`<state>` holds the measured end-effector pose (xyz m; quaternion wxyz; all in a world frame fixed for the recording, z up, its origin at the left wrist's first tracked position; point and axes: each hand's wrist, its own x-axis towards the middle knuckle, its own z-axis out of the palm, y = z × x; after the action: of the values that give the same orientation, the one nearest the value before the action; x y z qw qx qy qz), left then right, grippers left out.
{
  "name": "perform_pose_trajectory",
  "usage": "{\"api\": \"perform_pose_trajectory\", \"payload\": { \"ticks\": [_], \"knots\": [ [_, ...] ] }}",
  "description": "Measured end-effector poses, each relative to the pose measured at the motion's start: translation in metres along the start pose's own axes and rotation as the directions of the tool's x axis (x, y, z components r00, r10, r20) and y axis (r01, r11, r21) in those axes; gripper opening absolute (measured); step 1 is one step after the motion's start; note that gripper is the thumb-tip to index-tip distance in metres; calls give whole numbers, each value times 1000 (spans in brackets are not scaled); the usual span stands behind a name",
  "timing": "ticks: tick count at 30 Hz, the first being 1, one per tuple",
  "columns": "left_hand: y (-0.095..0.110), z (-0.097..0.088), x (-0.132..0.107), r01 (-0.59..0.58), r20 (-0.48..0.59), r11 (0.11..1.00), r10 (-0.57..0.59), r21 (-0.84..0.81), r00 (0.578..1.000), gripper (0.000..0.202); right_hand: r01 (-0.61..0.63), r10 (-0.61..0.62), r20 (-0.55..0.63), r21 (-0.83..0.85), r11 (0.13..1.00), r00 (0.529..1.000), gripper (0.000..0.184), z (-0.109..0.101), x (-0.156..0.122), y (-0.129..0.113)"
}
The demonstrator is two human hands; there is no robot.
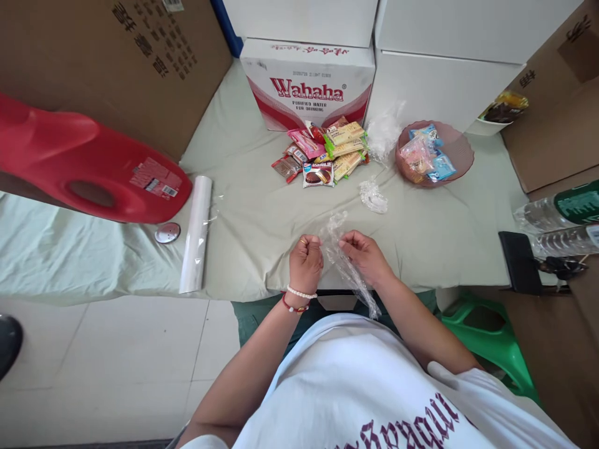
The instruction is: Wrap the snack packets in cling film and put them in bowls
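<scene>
A thin, crumpled piece of clear plastic film (349, 268) is stretched between my hands at the table's front edge, its lower end trailing toward my lap. My left hand (306, 259) is closed in a pinch at the film's left side, with a bead bracelet and a red string on the wrist. My right hand (367, 255) pinches the film's other side between thumb and fingers. Just beyond them lies a small crumpled clump of clear plastic (373, 196). Behind it sits a larger heap of clear plastic (384, 134).
Wrapped snacks (318, 174) lie piled before a Wahaha carton (309, 87). A pink translucent bowl (461, 159) holds several small packets. To the left are a plastic roll (196, 234), a red jug (88, 165) and a round tin (167, 233). Bottles (543, 215) and a black phone-like object (519, 262) lie right.
</scene>
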<state>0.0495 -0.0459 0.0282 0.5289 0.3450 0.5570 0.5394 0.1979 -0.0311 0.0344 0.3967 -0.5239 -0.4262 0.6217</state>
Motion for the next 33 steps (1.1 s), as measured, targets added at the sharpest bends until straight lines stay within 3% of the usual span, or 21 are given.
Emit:
{"api": "perform_pose_trajectory", "payload": {
  "ticks": [4, 9, 15, 20, 22, 25, 29, 33],
  "knots": [
    [-3, -4, 1, 22, -35, 1000, -22, 8, 999, 42, 18, -15, -106, 20, 1000, 994, 41, -2, 1, 2],
    [-6, 1, 0, -4, 49, 1000, 4, 4, 999, 44, 63, -70, -32, -174, 983, 997, 31, 4, 5, 8],
    [-8, -6, 5, 12, -53, 999, -14, -39, 998, 41, 108, -155, -150, -284, 953, 976, 31, 7, 8, 14],
    [-5, -5, 1, -26, -30, 1000, 26, -15, 999, 39, 200, -240, -37, -442, 875, 970, 21, 13, 11, 24],
    [-5, -4, -1, 1, -75, 999, -3, -32, 997, 40, 210, -254, -36, -461, 862, 966, 18, 14, 11, 26],
    [-9, -2, -7, 105, -152, 994, -103, 6, 983, 58, 218, -292, -66, -514, 829, 954, 15, 15, 10, 26],
    [-18, -1, -14, 191, -53, 977, -187, 96, 981, 37, 227, -321, -83, -545, 807, 943, 13, 17, 7, 27],
    [-17, 3, -16, 207, -41, 975, -211, -79, 977, 35, 231, -301, -102, -426, 875, 948, 24, 18, 5, 28]
  ]
}}
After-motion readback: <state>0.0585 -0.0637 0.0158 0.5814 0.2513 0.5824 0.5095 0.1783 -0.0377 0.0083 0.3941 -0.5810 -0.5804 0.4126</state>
